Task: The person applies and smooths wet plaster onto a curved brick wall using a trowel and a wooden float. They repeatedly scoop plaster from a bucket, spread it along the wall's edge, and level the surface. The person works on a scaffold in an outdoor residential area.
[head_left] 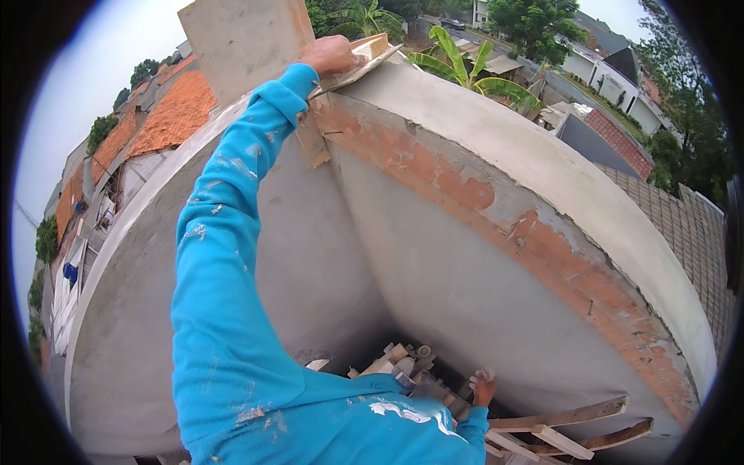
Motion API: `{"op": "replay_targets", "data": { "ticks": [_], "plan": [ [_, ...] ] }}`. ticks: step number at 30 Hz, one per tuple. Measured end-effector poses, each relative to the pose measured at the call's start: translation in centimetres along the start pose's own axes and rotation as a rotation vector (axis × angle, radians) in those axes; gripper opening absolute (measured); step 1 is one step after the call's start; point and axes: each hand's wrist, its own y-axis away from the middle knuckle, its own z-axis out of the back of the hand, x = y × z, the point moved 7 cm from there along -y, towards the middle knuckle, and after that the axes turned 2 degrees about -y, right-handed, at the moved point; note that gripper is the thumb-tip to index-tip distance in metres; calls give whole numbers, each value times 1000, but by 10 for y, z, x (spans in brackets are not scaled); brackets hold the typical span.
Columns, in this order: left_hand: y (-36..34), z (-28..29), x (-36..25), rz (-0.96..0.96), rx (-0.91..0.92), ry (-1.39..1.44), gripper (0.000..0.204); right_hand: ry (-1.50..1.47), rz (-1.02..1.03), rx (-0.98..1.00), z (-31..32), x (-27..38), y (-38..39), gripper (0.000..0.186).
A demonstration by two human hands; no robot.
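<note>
My left arm, in a mortar-spattered blue sleeve, reaches up to the corner of a grey plastered wall (pixel 271 232). There my left hand (pixel 329 56) is closed in a fist against a thin wooden board (pixel 372 58) lying on the wall top. What its fingers grip is hidden. A large flat panel (pixel 246 46) stands upright just left of this hand. Below it, a short wood strip (pixel 312 143) hangs down the inner corner. Low on the right, my right hand (pixel 483 385) is loosely curled near the right-hand wall, its dusty fingertips apart and nothing visible in them.
The right wall has a rough band of exposed red brick (pixel 465 186) under its smooth rounded top (pixel 527 139), with nails sticking out. Wooden beams (pixel 558 430) cross at lower right. Pale wood pieces (pixel 395 360) lie deep in the corner. Tiled roofs (pixel 174 112) and trees lie beyond.
</note>
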Motion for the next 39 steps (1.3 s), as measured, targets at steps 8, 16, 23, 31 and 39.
{"op": "replay_targets", "data": {
  "ticks": [8,16,23,31,39],
  "plan": [
    [72,24,-108,-318,-194,-50,46,137,16,62,-17,21,-5,39],
    [40,52,-84,-248,-185,76,60,185,27,32,-10,35,-16,41],
    [-53,3,83,-196,-71,271,65,81,-42,56,-12,8,1,44],
    [-56,-26,85,-65,-60,110,63,101,-41,83,-30,-5,9,43],
    [25,9,-28,-216,-85,118,65,84,-27,80,-39,-13,-12,38]
  ]
}}
